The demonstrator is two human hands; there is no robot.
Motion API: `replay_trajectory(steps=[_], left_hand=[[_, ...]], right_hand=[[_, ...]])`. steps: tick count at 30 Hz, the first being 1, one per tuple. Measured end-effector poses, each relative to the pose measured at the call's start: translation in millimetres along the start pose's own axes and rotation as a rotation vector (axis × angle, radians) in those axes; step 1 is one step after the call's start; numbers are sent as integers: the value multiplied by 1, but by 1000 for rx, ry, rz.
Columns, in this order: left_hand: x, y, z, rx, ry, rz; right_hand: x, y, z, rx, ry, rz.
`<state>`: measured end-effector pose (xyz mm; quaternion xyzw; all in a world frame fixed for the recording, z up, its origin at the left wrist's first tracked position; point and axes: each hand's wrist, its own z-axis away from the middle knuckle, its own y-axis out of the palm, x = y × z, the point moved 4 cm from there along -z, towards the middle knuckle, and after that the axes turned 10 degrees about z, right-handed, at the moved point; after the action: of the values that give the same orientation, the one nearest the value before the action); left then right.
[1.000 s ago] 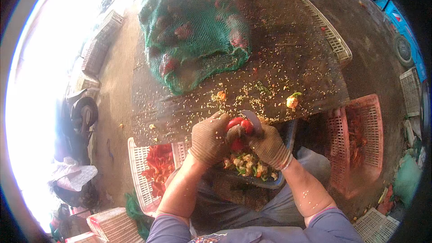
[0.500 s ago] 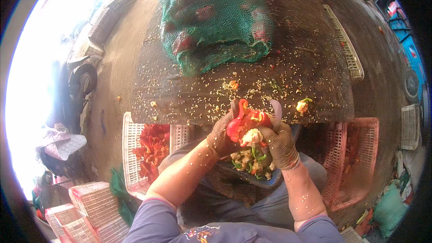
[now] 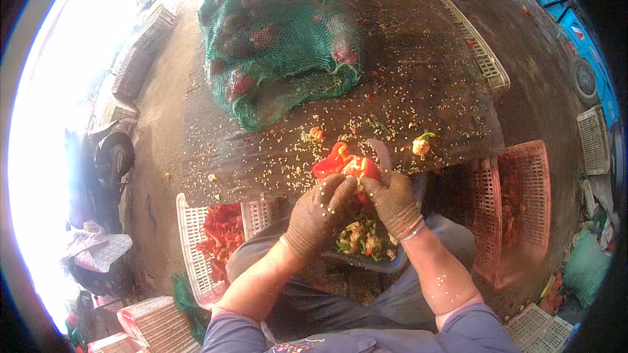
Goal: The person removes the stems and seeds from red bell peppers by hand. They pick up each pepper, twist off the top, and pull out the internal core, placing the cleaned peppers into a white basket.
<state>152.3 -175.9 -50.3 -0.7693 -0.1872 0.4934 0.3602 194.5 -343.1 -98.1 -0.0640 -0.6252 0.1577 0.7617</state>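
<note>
My gloved left hand [image 3: 314, 219] is closed on a cut-open red bell pepper [image 3: 331, 165] at the table's near edge. Against the pepper's right side, my gloved right hand [image 3: 397, 209] is also closed, with the curved blade of a knife [image 3: 381, 153] standing up from it; the handle is hidden. Below the hands, several pale pepper cores [image 3: 360, 236] with green stems lie in a blue container [image 3: 396, 261] between my knees. Another core [image 3: 420, 146] with its stem rests on the table, right of the blade.
A green mesh bag [image 3: 281, 46] of red peppers lies on the seed-strewn dark table [image 3: 425, 72]. Red pepper pieces [image 3: 222, 225] fill a white crate [image 3: 190, 238] at my left. A red crate [image 3: 536, 189] stands at my right. A blue vehicle [image 3: 575, 46] is far right.
My hands have turned the pepper, and the pale core that hung below it is no longer seen there. The left hand's fingers have come closer to the right. The view has shifted.
</note>
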Motion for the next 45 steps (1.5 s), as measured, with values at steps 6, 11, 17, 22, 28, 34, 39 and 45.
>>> replay_trajectory(steps=[6, 11, 17, 22, 28, 34, 39, 45], left_hand=[[2, 27, -10, 159, -389, 62], [37, 68, 15, 104, -637, 1133], [28, 11, 7, 335, -682, 1120], [31, -5, 12, 489, -515, 1212], [46, 11, 42, 665, -544, 816], [87, -8, 26, 249, -1048, 1431], [56, 9, 10, 182, -1015, 1526], [51, -35, -7, -171, -137, 488]], right_hand=[[6, -2, 2, 63, 94, 111], [-2, 1, 7, 120, 99, 75], [20, -5, 4, 269, -5, 219], [10, -4, 1, 226, 35, -104], [31, -16, 4, 204, 177, -160], [39, -24, 11, 158, 116, -175], [40, -12, 14, 247, 64, -189], [25, -19, 14, 288, 228, -336]])
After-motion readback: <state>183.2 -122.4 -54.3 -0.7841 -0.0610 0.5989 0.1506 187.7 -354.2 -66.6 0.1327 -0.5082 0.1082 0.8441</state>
